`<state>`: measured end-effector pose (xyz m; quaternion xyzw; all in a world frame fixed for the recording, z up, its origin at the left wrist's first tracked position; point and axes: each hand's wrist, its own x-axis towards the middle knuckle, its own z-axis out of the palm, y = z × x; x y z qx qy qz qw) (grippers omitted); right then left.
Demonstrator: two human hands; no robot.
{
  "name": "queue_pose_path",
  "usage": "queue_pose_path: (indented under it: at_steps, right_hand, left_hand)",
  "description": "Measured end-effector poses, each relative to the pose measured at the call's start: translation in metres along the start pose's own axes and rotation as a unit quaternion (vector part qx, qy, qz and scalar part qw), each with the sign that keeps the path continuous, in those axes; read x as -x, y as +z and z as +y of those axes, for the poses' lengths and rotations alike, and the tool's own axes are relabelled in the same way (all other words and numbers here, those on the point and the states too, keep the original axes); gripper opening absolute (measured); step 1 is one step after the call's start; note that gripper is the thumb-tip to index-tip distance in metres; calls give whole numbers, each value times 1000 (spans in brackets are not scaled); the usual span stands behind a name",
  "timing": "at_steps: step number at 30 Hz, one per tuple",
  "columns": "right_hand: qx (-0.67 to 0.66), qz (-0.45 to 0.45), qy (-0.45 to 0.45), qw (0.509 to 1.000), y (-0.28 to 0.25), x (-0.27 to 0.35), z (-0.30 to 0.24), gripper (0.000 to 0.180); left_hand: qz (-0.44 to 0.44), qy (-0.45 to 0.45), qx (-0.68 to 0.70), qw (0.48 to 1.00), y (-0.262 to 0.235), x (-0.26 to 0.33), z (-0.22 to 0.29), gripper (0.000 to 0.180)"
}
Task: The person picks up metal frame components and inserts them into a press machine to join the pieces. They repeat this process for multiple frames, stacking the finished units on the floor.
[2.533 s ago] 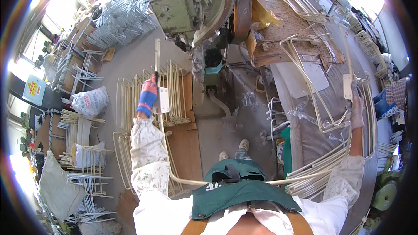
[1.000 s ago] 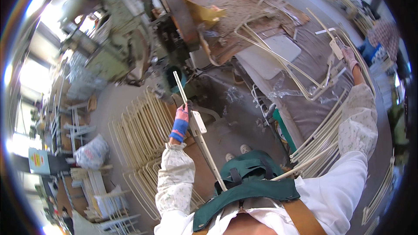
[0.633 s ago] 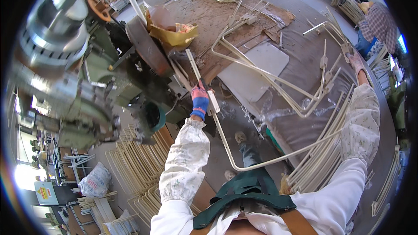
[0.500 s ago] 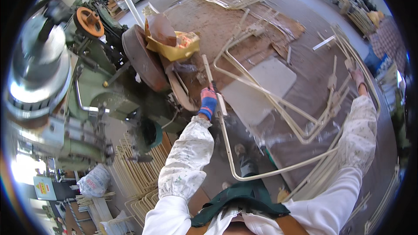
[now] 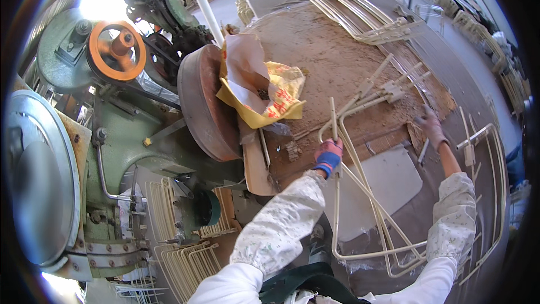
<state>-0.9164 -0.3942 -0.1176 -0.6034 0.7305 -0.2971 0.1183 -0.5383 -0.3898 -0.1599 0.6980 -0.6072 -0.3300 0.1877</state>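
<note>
My left hand (image 5: 328, 156), in a pink and blue glove, is closed round one straight leg of a cream bent-tube metal frame (image 5: 336, 214). That frame crosses over other cream tube frames (image 5: 364, 183) lying on the table. My right hand (image 5: 433, 128), in a pinkish-grey glove, is over the right side of the table, with its fingers stretched out and nothing seen in them. Near it lie the torn edge of a brown sheet (image 5: 371, 112) and a short pale strip (image 5: 423, 151). A pale flat board (image 5: 388, 183) lies under the frames.
To the left stands a green machine (image 5: 140, 152) with an orange wheel (image 5: 116, 52). A torn yellow bag (image 5: 264, 93) sits beside a large round drum (image 5: 205, 101). Stacked tube frames lie at the far side (image 5: 360, 14), at right (image 5: 495, 191) and below the machine (image 5: 185, 270).
My left hand has carried the held frame right, over the other frames. My right hand has left the frames at the right edge and moved inward. The view has turned toward the left.
</note>
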Motion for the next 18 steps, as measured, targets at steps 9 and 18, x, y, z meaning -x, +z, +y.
queue_pose_path:
  at_steps: [9,18]
  right_hand:
    - [57,-217,-174,959,151,-68,-432,50]
    - [166,-357,-165,904,211,-104,-384,27]
  left_hand:
    - [-1,108,-270,957,-7,-8,-10,37]
    - [387,190,-350,832,-196,11,-50,66]
